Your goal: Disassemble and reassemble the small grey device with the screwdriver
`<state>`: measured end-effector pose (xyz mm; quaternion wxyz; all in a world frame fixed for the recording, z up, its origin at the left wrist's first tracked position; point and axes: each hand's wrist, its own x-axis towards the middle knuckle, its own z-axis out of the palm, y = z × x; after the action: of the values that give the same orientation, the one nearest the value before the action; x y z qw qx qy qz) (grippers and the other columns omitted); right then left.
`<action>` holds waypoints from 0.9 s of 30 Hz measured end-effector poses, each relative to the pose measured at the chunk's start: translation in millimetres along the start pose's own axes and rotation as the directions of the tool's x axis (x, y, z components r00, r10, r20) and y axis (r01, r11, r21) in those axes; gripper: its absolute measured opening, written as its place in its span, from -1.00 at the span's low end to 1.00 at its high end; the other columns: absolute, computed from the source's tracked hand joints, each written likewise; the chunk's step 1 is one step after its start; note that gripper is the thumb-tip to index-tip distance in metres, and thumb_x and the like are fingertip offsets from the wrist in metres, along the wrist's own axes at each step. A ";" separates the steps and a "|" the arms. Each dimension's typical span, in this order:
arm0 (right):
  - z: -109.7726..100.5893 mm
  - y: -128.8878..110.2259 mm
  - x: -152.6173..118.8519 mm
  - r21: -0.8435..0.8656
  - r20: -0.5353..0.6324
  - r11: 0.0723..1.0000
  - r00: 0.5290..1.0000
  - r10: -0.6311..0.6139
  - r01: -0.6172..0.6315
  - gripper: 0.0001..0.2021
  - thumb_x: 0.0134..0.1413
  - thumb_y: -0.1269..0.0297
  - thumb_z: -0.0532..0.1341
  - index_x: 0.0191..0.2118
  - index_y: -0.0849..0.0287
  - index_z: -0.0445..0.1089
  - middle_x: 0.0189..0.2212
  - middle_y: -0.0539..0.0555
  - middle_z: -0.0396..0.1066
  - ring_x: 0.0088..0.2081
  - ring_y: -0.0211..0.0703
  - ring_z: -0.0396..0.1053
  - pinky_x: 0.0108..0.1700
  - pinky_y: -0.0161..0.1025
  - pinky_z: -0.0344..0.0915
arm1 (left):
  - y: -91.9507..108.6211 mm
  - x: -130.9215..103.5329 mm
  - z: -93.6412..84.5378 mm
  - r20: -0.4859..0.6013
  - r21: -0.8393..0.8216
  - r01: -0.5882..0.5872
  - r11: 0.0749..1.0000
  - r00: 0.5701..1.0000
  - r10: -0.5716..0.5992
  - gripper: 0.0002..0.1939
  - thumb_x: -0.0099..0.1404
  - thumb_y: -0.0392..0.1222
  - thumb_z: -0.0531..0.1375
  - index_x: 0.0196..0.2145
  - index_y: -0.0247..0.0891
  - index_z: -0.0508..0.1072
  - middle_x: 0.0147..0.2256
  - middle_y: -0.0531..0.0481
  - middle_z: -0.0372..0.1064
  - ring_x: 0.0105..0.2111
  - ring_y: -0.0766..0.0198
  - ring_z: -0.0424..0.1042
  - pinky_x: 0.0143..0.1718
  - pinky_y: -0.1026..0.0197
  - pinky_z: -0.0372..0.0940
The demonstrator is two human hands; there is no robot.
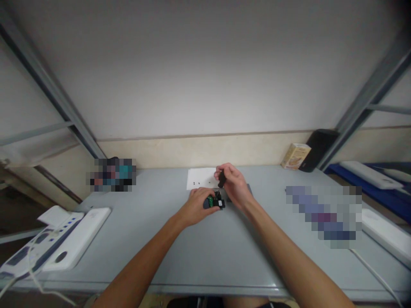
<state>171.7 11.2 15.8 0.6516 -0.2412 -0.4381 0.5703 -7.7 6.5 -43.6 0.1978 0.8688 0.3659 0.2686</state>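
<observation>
Ideally, I keep the black, green-circuited device (218, 202) steady over the grey counter (144, 233): left fingers (205, 191) wrap it, right fingers (228, 168) pinch a dark, stubby object (221, 178) (tip hidden), best held upright.

Nothing is legible: the printing on the yellow carton (296, 157) and the small mark on the black case (321, 147) beside it are too blurred to read.

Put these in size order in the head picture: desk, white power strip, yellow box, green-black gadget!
Largest first:
desk
white power strip
yellow box
green-black gadget, partly hidden by the left hand
</observation>
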 end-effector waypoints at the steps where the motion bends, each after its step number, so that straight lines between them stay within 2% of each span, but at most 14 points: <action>1: 0.6 0.1 -1.0 -0.001 0.005 1.000 1.000 -0.009 0.009 -0.73 0.09 0.06 0.41 -0.30 0.10 0.39 -0.31 0.02 0.43 -0.32 -0.22 0.36 -0.24 -0.26 0.25 | -0.4 0.0 0.2 -0.002 0.000 0.000 1.000 1.000 0.000 -0.65 0.31 -0.02 0.35 -0.03 -0.14 0.40 0.03 -0.04 0.47 0.09 0.04 0.39 0.14 -0.01 0.16; 4: 3.5 1.1 -3.4 0.004 0.022 0.999 0.999 -0.040 0.040 -0.72 0.11 0.13 0.41 -0.32 0.07 0.29 -0.46 -0.08 0.34 -0.43 -0.28 0.27 -0.34 -0.31 0.16 | -2.0 0.1 0.9 -0.003 -0.006 -0.005 1.000 1.000 0.005 -0.65 0.31 -0.02 0.35 -0.03 -0.15 0.41 0.03 -0.04 0.47 0.09 0.04 0.39 0.16 -0.02 0.15; 6: 5.3 1.7 -3.7 -0.002 0.026 0.998 0.998 -0.060 0.060 -0.74 0.18 0.09 0.36 -0.31 0.05 0.28 -0.55 -0.12 0.22 -0.51 -0.30 0.16 -0.40 -0.32 0.08 | -2.9 0.3 1.6 -0.001 -0.011 -0.006 1.000 1.000 0.006 -0.66 0.31 -0.02 0.35 -0.04 -0.15 0.41 0.04 -0.04 0.47 0.10 0.04 0.39 0.17 -0.02 0.14; 10: 6.9 0.2 -2.7 -0.004 0.037 1.000 0.999 -0.022 0.022 -0.72 0.28 -0.03 0.21 -0.20 0.09 0.42 -0.47 -0.04 0.26 -0.43 -0.24 0.21 -0.34 -0.27 0.16 | -4.1 0.5 2.5 -0.004 -0.019 -0.012 1.000 1.000 0.012 -0.68 0.30 -0.02 0.36 -0.07 -0.15 0.42 0.06 -0.02 0.46 0.11 0.05 0.38 0.19 -0.01 0.12; 13: 6.6 -1.9 -3.0 -0.044 0.068 0.999 0.998 -0.004 0.007 -0.73 0.23 0.01 0.27 -0.24 0.12 0.45 -0.40 0.02 0.35 -0.35 -0.21 0.29 -0.24 -0.25 0.23 | -4.2 0.2 2.4 -0.001 -0.019 -0.017 1.000 1.000 0.017 -0.68 0.30 -0.02 0.36 -0.08 -0.15 0.42 0.07 -0.02 0.46 0.12 0.06 0.37 0.19 -0.01 0.12; 17: 5.8 -0.7 -4.3 -0.070 0.051 0.996 0.998 -0.046 0.049 -0.74 0.13 0.10 0.40 -0.30 0.09 0.34 -0.33 0.00 0.45 -0.31 -0.22 0.37 -0.20 -0.25 0.24 | -4.1 0.0 2.1 0.005 -0.008 -0.027 1.000 1.000 0.027 -0.71 0.30 -0.01 0.36 -0.12 -0.16 0.42 0.09 -0.03 0.45 0.13 0.05 0.36 0.18 -0.02 0.12; 20: 4.0 3.8 -2.6 -0.067 0.005 0.995 0.997 -0.075 0.076 -0.71 0.14 0.11 0.39 -0.32 0.06 0.25 -0.51 -0.11 0.33 -0.47 -0.28 0.24 -0.35 -0.31 0.13 | -4.5 0.3 2.4 0.001 0.002 -0.027 1.000 1.000 0.027 -0.71 0.31 0.00 0.35 -0.13 -0.16 0.43 0.09 -0.05 0.45 0.13 0.04 0.36 0.18 -0.03 0.12; 22: 2.2 6.1 -0.5 -0.036 -0.003 0.996 0.997 -0.082 0.082 -0.75 0.23 0.04 0.31 -0.28 0.05 0.29 -0.57 -0.14 0.21 -0.52 -0.29 0.13 -0.41 -0.31 0.06 | -4.8 0.6 2.9 -0.001 0.006 -0.025 1.000 1.000 0.025 -0.72 0.31 0.01 0.34 -0.13 -0.16 0.43 0.09 -0.05 0.45 0.13 0.04 0.36 0.17 -0.04 0.13; 25: -0.1 5.6 1.4 0.024 0.019 0.999 0.999 -0.040 0.040 -0.74 0.32 -0.01 0.19 -0.19 0.08 0.41 -0.52 -0.08 0.21 -0.47 -0.26 0.16 -0.37 -0.29 0.11 | -4.5 1.0 3.2 0.002 0.005 -0.029 1.000 1.000 0.029 -0.72 0.31 0.00 0.35 -0.12 -0.15 0.44 0.08 -0.04 0.46 0.13 0.04 0.36 0.16 -0.03 0.14; 27: -1.3 3.1 1.1 0.023 0.041 1.000 0.999 -0.013 0.012 -0.74 0.29 0.02 0.23 -0.21 0.11 0.46 -0.46 -0.04 0.27 -0.41 -0.25 0.22 -0.31 -0.28 0.16 | -4.0 1.2 3.0 0.005 0.004 -0.031 1.000 1.000 0.031 -0.72 0.31 0.00 0.35 -0.12 -0.15 0.44 0.08 -0.04 0.46 0.13 0.04 0.36 0.17 -0.03 0.14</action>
<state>171.1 13.2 12.9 0.6487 -0.2193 -0.4465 0.5760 -7.3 9.6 -47.7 0.1927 0.8755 0.3524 0.2686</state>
